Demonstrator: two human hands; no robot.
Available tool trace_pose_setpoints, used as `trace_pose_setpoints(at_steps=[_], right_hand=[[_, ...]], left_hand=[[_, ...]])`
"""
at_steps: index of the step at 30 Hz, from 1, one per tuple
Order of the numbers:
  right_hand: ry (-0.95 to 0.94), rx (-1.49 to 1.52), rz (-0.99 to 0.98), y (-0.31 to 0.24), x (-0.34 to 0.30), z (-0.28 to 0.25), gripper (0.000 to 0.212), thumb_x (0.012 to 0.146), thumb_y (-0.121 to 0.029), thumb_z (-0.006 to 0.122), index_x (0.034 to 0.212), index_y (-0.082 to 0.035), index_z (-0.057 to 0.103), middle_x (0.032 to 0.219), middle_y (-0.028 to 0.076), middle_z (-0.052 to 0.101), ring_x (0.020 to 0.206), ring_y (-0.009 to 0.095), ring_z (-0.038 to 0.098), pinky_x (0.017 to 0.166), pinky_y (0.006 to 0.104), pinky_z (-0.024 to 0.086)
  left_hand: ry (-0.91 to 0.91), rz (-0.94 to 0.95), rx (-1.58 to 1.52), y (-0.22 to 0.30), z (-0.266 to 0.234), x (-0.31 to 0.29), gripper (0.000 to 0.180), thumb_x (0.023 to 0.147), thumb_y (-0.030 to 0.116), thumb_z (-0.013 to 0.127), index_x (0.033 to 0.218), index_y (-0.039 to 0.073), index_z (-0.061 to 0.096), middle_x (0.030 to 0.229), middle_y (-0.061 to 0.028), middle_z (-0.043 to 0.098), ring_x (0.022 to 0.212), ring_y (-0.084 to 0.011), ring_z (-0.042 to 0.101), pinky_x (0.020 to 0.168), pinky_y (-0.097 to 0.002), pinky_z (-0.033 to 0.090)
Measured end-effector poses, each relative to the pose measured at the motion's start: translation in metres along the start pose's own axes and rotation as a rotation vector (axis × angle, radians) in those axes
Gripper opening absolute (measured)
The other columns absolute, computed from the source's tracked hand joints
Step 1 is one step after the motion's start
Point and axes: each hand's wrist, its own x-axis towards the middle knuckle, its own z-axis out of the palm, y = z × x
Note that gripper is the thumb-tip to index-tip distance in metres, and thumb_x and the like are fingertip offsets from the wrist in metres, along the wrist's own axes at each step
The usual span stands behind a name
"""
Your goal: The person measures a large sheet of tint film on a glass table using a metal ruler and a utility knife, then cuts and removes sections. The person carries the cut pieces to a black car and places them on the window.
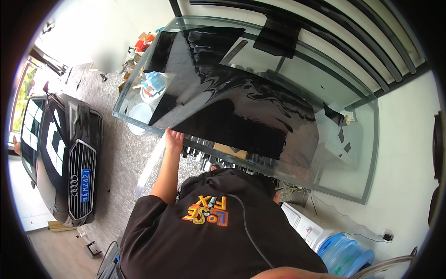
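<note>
I read the left hand [174, 139] as raised at the end of a bare forearm that comes up from the black shirt [218, 242]; its fingers reach the lower left corner of the black film [241, 107], touching it at the edge; whether they pinch the film or only press on it I cannot tell. The film lies spread on a big tilted glass pane [362, 153]; from the hand it runs up and off to the right, long axis going upper left to lower right, wrinkled and shiny in the middle. The right hand I cannot find; it is hidden somewhere past the shirt, under the pane's near edge, so the left is the only hand I can place at the film. Seen through the glass near the hand: a white bucket [139, 116] and a clear bag [155, 83] of bottles. A black car [60, 153] is parked well off to the left; blue water jugs [346, 253] sit low right.
</note>
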Motion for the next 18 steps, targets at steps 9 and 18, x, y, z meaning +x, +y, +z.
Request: trace_pose_setpoints(at_steps=[9, 18], right_hand=[[-0.002, 0.007, -0.022, 0.007, 0.011, 0.002, 0.023, 0.093, -0.028, 0.054, 0.091, -0.005, 0.058, 0.078, 0.014, 0.061, 0.068, 0.026, 0.058, 0.065, 0.0399, 0.045], [-0.002, 0.039, -0.005, 0.008, 0.003, 0.012, 0.022, 0.092, -0.026, 0.055, 0.097, -0.005, 0.06, 0.08, 0.017, 0.062, 0.072, 0.029, 0.059, 0.069, 0.04, 0.047]], left_hand=[[0.124, 0.197, -0.031, 0.061, -0.038, 0.091, 0.036, 0.089, 0.025, 0.065, 0.119, 0.011, 0.049, 0.108, -0.0095, 0.061, 0.097, -0.0254, 0.061, 0.077, -0.0363, 0.052], [-0.02, 0.513, 0.08, 0.076, 0.009, 0.031, 0.028, 0.089, 0.021, 0.065, 0.11, 0.01, 0.05, 0.105, -0.0071, 0.059, 0.097, -0.0231, 0.058, 0.079, -0.0377, 0.049]])
